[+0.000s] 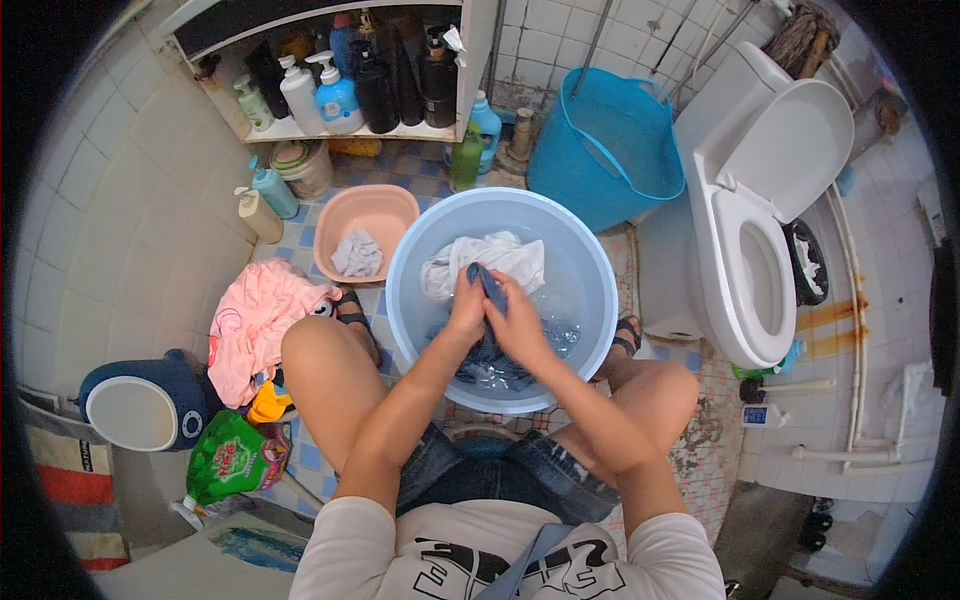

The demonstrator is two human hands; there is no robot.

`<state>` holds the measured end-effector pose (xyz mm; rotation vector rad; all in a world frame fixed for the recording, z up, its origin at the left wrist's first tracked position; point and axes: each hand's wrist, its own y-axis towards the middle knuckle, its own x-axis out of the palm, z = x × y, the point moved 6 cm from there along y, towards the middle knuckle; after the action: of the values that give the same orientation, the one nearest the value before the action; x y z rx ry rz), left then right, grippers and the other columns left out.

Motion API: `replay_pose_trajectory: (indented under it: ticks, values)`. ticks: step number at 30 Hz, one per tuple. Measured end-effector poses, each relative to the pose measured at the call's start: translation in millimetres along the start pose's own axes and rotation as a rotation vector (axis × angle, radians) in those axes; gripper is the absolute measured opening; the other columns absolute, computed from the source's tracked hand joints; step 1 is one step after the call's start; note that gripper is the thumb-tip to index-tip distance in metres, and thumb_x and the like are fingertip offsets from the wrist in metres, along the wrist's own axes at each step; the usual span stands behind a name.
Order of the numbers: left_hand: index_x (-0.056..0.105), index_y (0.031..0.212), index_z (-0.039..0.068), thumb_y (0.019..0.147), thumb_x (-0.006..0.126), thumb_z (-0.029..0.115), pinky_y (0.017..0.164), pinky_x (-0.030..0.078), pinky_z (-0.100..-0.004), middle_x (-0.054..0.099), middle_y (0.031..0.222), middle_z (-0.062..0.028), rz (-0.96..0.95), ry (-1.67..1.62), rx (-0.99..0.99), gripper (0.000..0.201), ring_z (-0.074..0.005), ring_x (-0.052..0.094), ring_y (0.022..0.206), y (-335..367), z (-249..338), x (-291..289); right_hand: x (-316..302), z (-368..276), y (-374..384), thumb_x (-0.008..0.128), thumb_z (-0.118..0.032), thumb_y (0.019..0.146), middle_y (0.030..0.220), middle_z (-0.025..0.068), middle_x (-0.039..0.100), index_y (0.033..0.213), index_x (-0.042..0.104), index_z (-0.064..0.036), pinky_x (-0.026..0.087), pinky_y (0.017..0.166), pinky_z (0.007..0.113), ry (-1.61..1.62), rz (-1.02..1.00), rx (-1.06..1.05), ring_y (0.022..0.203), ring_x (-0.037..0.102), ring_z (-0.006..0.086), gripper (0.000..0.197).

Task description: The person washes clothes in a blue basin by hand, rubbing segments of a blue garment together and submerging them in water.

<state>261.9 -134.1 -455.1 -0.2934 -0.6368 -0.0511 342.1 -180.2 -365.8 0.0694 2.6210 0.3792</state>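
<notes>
The left hand and the right hand are holding a bunched length of dark blue cloth between them, above the water of the light blue basin. Both grips are narrow, with the fingers wrapping around the fabric; the exact finger contact is not showing. The hands are sitting side by side, probably so that each is bracing the other's section of cloth. Dark fabric is lying in the water beneath the forearms; whether it is joining the held piece cannot be told. The white cloth is resting at the basin's far side, apparently leaving the near side free for handling. The basin is standing between the person's knees, presumably keeping the work central and within short reach. The pink basin is standing just beside it, containing a pale cloth, likely for separation. Pink fabric and a green pouch are lying to the left, seemingly within reach.
</notes>
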Motion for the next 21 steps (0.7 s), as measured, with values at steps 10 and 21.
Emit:
replay_pose_trajectory:
  ticks: [10, 21]
  values:
    - [0.048, 0.094, 0.007, 0.09, 0.041, 0.033, 0.065, 0.044, -0.0311, 0.054, 0.079, -0.003, 0.255, 0.04, -0.24, 0.027, -0.0145, 0.052, 0.073, -22, -27, 5, 13, 34, -12, 0.041, -0.001, 0.083, 0.124, 0.0223, 0.041, 0.127, 0.032, 0.0008, 0.031, 0.096, 0.035, 0.095, -0.168, 0.174, 0.114, 0.041, 0.0345, 0.045]
    - [0.041, 0.116, -0.002, 0.09, 0.039, 0.025, 0.093, 0.031, -0.0342, 0.046, 0.118, -0.0128, 0.088, 0.17, -0.337, 0.037, -0.0209, 0.042, 0.109, -56, -42, 44, -13, 96, -2, 0.041, -0.014, 0.087, 0.132, 0.0198, 0.033, 0.125, 0.036, -0.0003, 0.024, 0.1, 0.032, 0.244, -0.012, 0.382, 0.122, 0.034, 0.0294, 0.041]
